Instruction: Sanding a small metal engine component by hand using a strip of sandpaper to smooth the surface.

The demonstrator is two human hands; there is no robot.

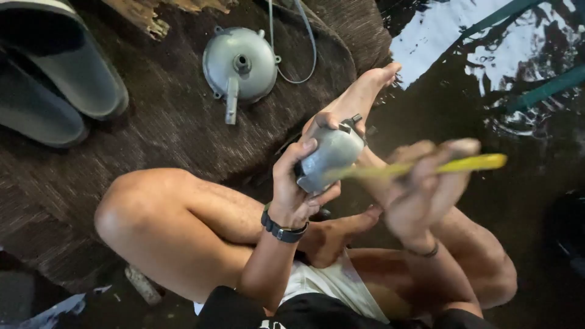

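My left hand (298, 183) is shut around a small grey metal casing part (329, 155), held up above my crossed legs. My right hand (423, 189) grips a yellow-handled tool (469, 163), blurred with motion; its working end reaches to the grey part's side. A black wristband sits on my left wrist, and a thin bracelet on my right.
A round grey metal cover (239, 64) with a stub and a thin cable lies on the brown mat (164, 116) ahead. Two grey slides (55, 73) rest at the upper left. Wet dark floor (518, 134) and green bars (542, 88) are at the right. My bare foot (365, 91) stretches forward.
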